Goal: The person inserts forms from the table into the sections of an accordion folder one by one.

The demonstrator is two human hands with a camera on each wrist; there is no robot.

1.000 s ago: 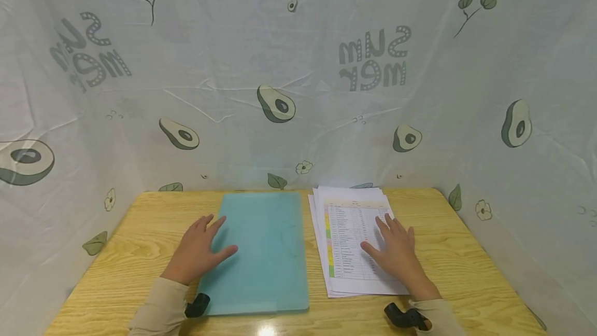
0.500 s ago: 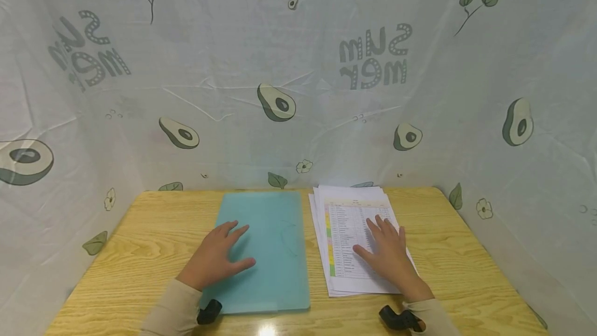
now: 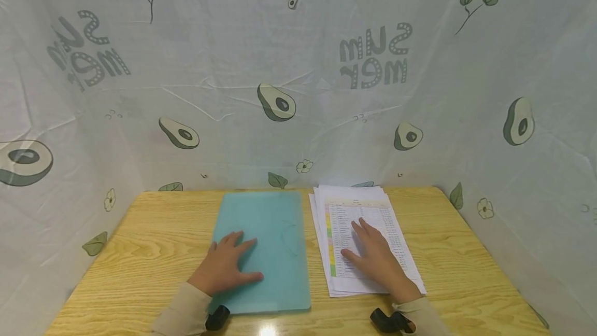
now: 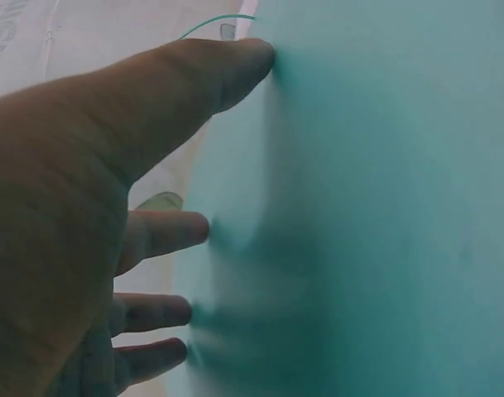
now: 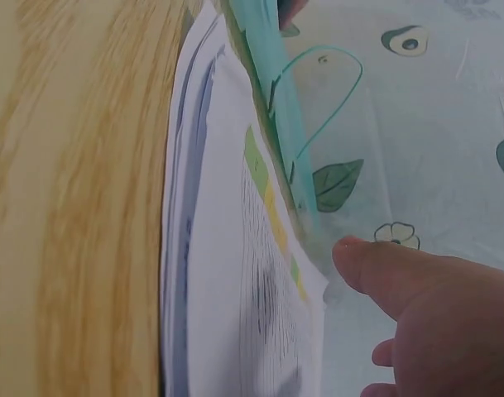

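Observation:
A teal plastic folder [image 3: 275,227] lies flat on the wooden table, with a thin teal elastic loop [image 5: 351,91] showing at it in the right wrist view. My left hand [image 3: 223,267] is over its left half, fingers spread, fingertips right at the surface in the left wrist view. To the folder's right lies a loose stack of printed papers [image 3: 396,242]. A table with a coloured strip of yellow, green and pink is printed on the top sheet. Spread over this sheet, my right hand [image 3: 377,261] grips nothing, and its thumb [image 5: 359,256] extends above the paper in the right wrist view.
The wooden table [image 3: 154,242] shows bare wood left of the folder and right of the papers. A pale curtain [image 3: 224,66] printed with avocados hangs behind and along both sides. Black wrist mounts [image 3: 392,320] sit at the cuffs.
My left hand has moved right and nearer to me, down towards the folder. My right hand has shifted left across the papers. Folder and papers have stayed in place.

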